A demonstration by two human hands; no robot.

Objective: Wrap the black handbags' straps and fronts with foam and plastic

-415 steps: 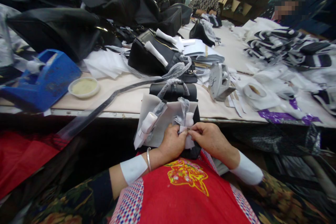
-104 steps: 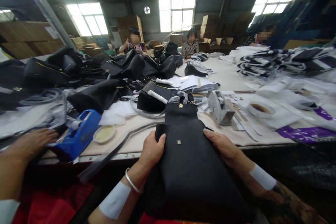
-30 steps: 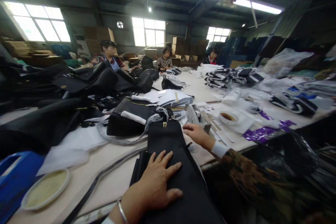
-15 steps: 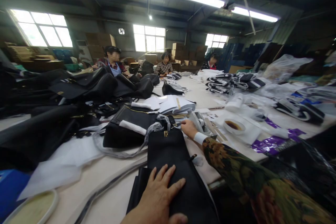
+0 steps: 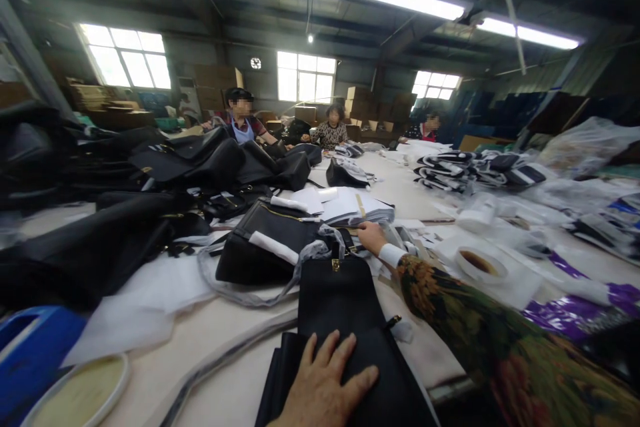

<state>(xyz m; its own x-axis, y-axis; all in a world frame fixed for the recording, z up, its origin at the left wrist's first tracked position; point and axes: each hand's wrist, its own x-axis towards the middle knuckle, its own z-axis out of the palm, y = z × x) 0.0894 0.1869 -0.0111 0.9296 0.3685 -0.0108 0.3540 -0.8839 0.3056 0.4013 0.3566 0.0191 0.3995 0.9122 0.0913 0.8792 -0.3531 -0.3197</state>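
Observation:
A black handbag (image 5: pixel 336 293) lies with its flap opened away from me and a gold clasp (image 5: pixel 335 265) near the flap's far end. My left hand (image 5: pixel 327 377) rests flat on the bag, fingers spread. Beyond the flap, my right hand (image 5: pixel 374 237) has its fingers curled together beside the near edge of a paper stack (image 5: pixel 357 203). What those fingers hold, if anything, is hidden. To the left of the flap sits another black handbag (image 5: pixel 270 240) with a gold zip and a white wrapped handle (image 5: pixel 273 247). A plastic-wrapped strap (image 5: pixel 225 353) curves over the table.
Black bags (image 5: pixel 200 160) are heaped on the left. At the lower left are a blue container (image 5: pixel 55 340) and a round tub (image 5: pixel 83 390). A tape roll (image 5: pixel 481 263) and purple plastic (image 5: pixel 565 310) lie right. Several co-workers (image 5: pixel 243 123) sit across the table (image 5: pixel 395 177).
The view has swung left, so everything sits farther right in the picture. My right hand has shifted slightly away, from beside the clasp towards the paper stack. My left hand stays on the handbag.

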